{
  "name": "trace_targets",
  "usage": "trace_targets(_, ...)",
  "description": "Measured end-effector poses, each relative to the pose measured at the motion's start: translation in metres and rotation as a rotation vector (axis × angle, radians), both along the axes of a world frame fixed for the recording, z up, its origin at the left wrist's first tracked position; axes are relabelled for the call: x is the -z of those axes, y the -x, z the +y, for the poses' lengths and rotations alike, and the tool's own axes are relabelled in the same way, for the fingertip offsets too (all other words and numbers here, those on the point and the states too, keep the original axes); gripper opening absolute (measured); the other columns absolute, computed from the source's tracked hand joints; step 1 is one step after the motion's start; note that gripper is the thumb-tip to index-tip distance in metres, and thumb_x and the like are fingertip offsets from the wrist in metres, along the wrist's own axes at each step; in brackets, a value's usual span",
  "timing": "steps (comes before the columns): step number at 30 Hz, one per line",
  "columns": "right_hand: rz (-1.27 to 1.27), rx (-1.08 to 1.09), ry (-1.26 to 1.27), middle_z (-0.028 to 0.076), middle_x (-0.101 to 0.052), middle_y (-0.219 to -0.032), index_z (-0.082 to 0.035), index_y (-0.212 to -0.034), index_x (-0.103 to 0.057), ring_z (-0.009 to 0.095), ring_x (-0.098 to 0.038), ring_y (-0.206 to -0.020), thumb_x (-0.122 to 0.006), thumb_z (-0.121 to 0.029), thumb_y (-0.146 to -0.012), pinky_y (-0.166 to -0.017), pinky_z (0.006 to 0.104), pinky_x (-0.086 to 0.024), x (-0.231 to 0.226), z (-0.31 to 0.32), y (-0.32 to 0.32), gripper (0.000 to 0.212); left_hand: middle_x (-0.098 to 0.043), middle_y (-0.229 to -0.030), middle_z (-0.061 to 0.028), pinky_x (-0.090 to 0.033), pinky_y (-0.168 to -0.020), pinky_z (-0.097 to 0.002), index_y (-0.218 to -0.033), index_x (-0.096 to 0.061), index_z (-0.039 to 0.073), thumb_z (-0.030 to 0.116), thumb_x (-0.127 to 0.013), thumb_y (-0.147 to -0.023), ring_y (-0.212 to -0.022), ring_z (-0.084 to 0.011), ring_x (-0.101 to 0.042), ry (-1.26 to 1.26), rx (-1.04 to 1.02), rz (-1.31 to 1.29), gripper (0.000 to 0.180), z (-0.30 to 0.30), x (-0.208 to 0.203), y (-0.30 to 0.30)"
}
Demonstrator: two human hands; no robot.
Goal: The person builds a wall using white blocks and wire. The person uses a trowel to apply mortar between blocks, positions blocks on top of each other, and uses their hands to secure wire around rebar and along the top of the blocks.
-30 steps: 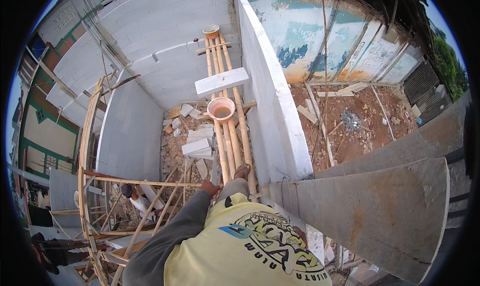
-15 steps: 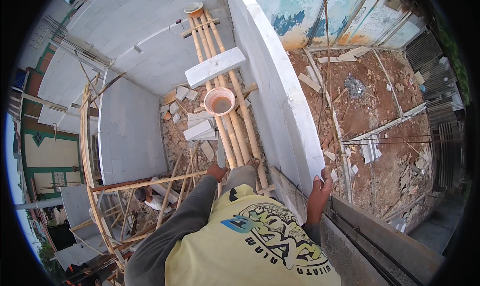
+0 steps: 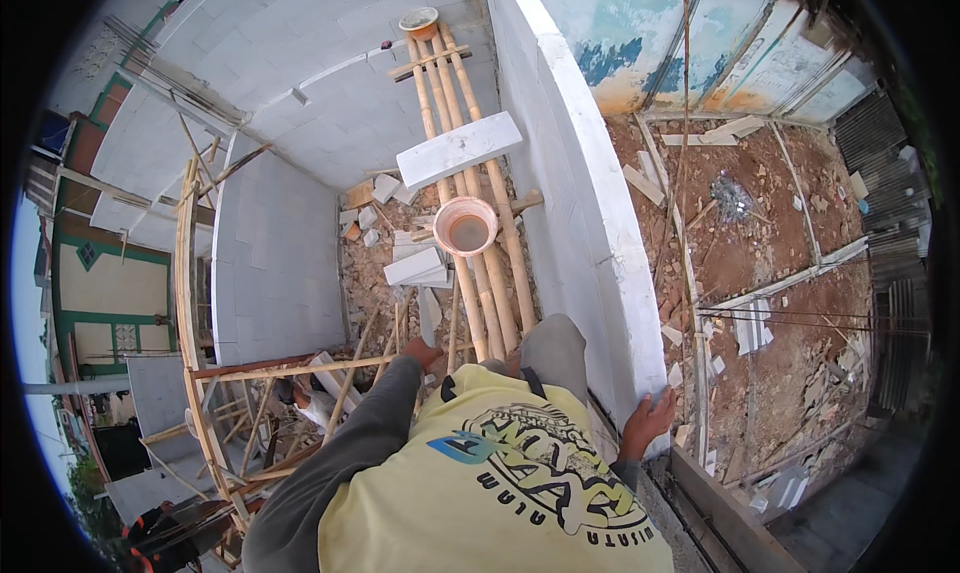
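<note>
My left hand (image 3: 422,354) is low beside the bamboo poles, its fingers curled round a flat grey-bladed tool (image 3: 429,335); the blade blends with the rubble behind, and the handle is hidden in my grip. My right hand (image 3: 650,420) is open, resting at the edge of the pale block wall (image 3: 628,318) with its fingers apart. Ahead of me, an orange-rimmed bucket (image 3: 466,227) with greyish contents stands on the bamboo poles (image 3: 497,303). Beyond it, a long white block (image 3: 459,149) lies across them.
Another orange tub (image 3: 419,22) sits at the poles' far end. Broken blocks (image 3: 418,265) litter the ground below. A bamboo frame (image 3: 187,273) rises at left, with a person (image 3: 310,401) bent down beneath it. Right of the wall lies a lower dirt plot (image 3: 770,373).
My view has shifted, so the poles and bucket sit further right. My knee has come up beside the wall. My right hand has turned, with its fingers more spread.
</note>
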State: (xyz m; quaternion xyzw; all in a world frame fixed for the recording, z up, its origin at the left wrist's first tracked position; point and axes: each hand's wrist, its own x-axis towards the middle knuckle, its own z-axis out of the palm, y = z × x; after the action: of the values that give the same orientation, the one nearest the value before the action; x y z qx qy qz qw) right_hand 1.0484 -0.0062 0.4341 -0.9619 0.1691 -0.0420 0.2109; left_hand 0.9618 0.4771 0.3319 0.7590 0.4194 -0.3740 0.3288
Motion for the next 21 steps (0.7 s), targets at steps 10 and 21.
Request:
trace_targets(10, -0.053, 0.173, 0.095, 0.019, -0.043, -0.136, -0.003, -0.135, -0.043, 0.036, -0.035, -0.127, -0.034, -0.038, -0.096, -0.105, 0.0504, -0.022, 0.003, 0.028, -0.007, 0.053, -0.07, -0.084, -0.0105, -0.054, -0.071, -0.0383, -0.093, -0.071, 0.009, 0.03, -0.062, -0.078, -0.079, -0.0238, -0.069, 0.027, 0.977, -0.022, 0.027, 0.075, 0.107, -0.029)
trace_targets(21, -0.015, 0.239, 0.287, 0.018, -0.05, -0.127, -0.004, -0.129, -0.048, 0.037, -0.044, -0.117, -0.034, -0.047, -0.095, -0.098, 0.0505, -0.029, 0.032, 0.026, -0.025, 0.057, -0.066, -0.097, -0.0205, -0.05, -0.085, -0.0416, -0.094, -0.067, 0.0, 0.025, -0.064, -0.072, -0.095, -0.0326, -0.064, -0.362, 0.321, -0.097, 0.033, 0.133, 0.046, -0.198)
